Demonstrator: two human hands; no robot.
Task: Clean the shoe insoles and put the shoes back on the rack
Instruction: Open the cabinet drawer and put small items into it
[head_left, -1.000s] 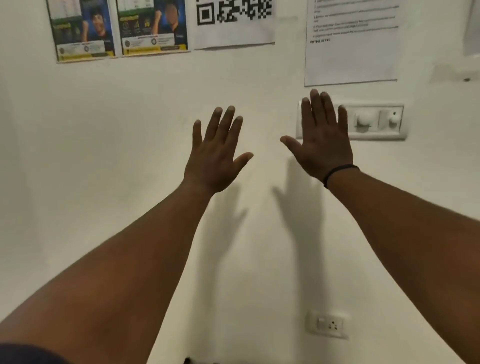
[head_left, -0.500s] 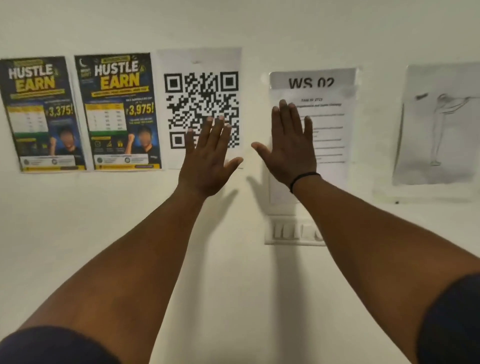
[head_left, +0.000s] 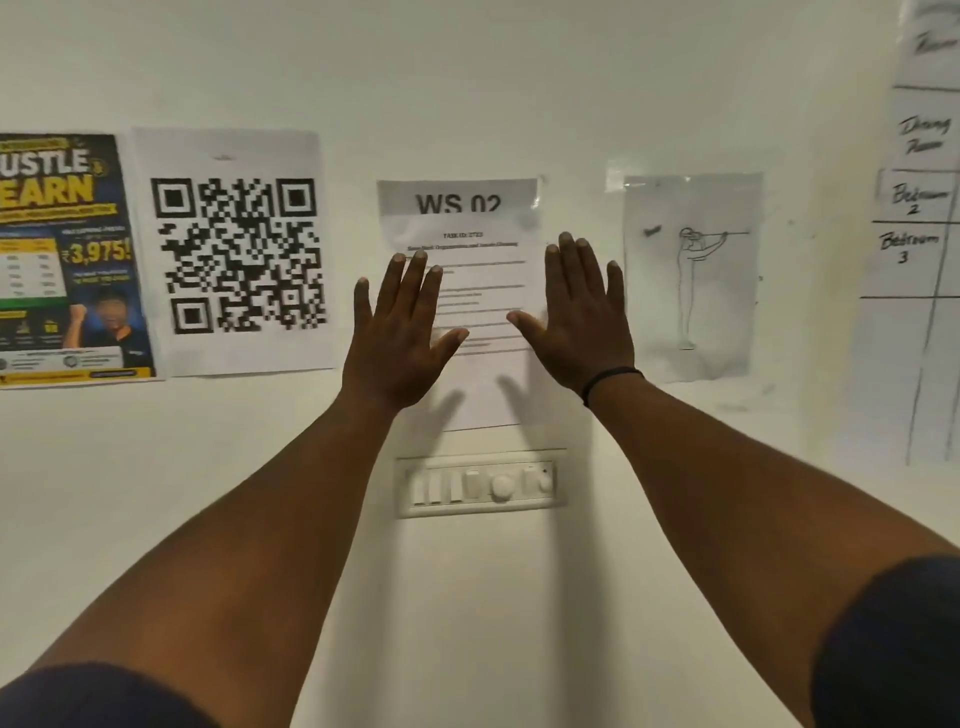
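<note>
No shoes, insoles or rack are in view. Both my arms stretch forward toward a white wall. My left hand (head_left: 402, 332) and my right hand (head_left: 582, 317) are raised side by side, backs toward me, fingers straight and spread, holding nothing. Between and behind them hangs a printed task sheet headed "WS 02" (head_left: 460, 228). A black band circles my right wrist. Whether the palms touch the wall cannot be told.
On the wall hang a QR code sheet (head_left: 239, 254), a yellow and dark poster (head_left: 67, 260) at the left, a line drawing of a standing figure (head_left: 691, 275) and a handwritten room chart (head_left: 914, 208) at the right. A white switch panel (head_left: 480, 486) sits below the task sheet.
The view has tilted up and swung right along the wall. The switch panel dropped below my hands and the task sheet now sits between them. Both hands stay spread and empty.
</note>
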